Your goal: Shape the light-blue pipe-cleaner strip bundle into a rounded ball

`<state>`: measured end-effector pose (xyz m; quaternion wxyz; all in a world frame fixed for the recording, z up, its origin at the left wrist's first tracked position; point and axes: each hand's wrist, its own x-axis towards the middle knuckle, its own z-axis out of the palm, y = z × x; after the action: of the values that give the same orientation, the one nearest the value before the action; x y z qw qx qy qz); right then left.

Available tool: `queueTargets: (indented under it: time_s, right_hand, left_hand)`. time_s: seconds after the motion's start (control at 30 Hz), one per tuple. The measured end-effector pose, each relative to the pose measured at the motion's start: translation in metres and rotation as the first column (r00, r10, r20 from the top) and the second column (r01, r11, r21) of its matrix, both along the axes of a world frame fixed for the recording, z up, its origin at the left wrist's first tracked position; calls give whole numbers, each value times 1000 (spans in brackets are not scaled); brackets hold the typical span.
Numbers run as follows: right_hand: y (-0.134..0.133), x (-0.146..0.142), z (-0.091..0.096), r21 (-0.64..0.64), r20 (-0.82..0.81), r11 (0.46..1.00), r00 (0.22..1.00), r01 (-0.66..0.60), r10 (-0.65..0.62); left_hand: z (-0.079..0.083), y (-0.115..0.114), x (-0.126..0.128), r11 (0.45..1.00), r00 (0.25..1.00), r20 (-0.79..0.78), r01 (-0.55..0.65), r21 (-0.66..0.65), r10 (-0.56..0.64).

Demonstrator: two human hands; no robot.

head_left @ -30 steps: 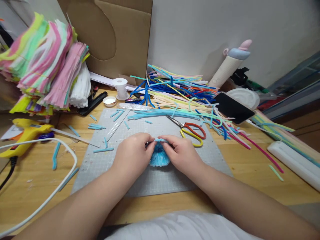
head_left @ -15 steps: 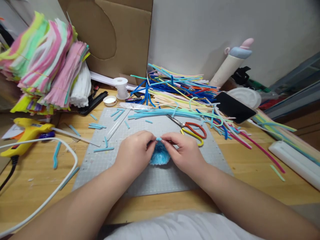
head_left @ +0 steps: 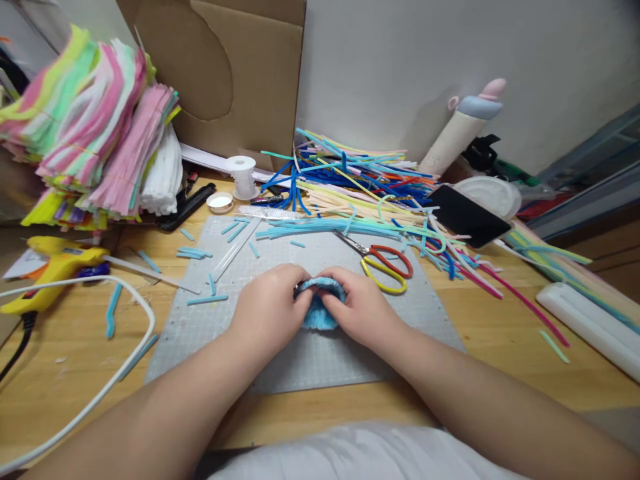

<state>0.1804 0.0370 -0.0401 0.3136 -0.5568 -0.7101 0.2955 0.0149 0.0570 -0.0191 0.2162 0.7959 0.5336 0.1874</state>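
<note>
Over the middle of the grey cutting mat [head_left: 280, 370], both my hands grip a small, fuzzy blue piece that looks made of pipe cleaners [head_left: 321, 319]. My left hand [head_left: 267, 303] pinches its left side, thumb toward me. On the other side my right hand [head_left: 367, 307] holds it the same way, the thumbs close together at its centre. A curved blue rim shows above the thumbs; the fingertips behind it are hidden. Scissors with red and yellow handles [head_left: 385, 267] lie on the mat beyond my right hand. Short cut blue pipe cleaner pieces [head_left: 207, 300] are scattered to the left.
A yellow glue gun [head_left: 55, 267] and a looping white cable [head_left: 145, 303] are at the left. Bundled pipe cleaners [head_left: 90, 127] rise behind them. Loose pipe cleaners [head_left: 350, 180] pile up at the back, beside a black phone [head_left: 470, 215]. A white bar [head_left: 590, 327] lies at the right.
The blue piece has tilted or turned, so a broad curved rim now shows above my thumbs. My fingers have shifted from pinching its top edge to wrapping around its sides.
</note>
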Motion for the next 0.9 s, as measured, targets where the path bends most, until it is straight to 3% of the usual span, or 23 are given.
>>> queueTargets:
  time_s: [0.1, 0.2, 0.3, 0.43, 0.6, 0.7, 0.8, 0.9]
  right_hand:
    - [4, 1, 0, -52, -130, 988, 980, 143, -149]
    - [9, 3, 0, -200, -355, 948, 884, 247, -305]
    - [10, 3, 0, -317, -493, 915, 781, 250, -384]
    - [8, -1, 2, -362, -525, 921, 784, 147, -331]
    - [8, -2, 2, -277, -573, 959, 793, 52, -209]
    - [7, -2, 1, -258, -565, 964, 799, 65, -205]
    - [4, -1, 2, -71, -448, 985, 878, 156, -171]
    - [1, 2, 5, 175, -351, 972, 932, 156, -87]
  left_hand:
    - [0, 2, -1, 997, 946, 320, -35, -64, 54]
    - [0, 3, -3, 993, 835, 545, -10, -121, 75]
    - [-1, 3, -1, 997, 876, 483, 15, -73, 22]
    - [-3, 2, 2, 1000, 912, 411, 13, 18, -19]
    - [0, 0, 2, 966, 870, 429, 175, 192, -242]
    - [1, -1, 2, 970, 871, 444, 129, 205, -210]
    - [2, -2, 1, 970, 862, 475, 70, 232, -176]
    - [4, -3, 1, 949, 830, 493, 130, 286, -262]
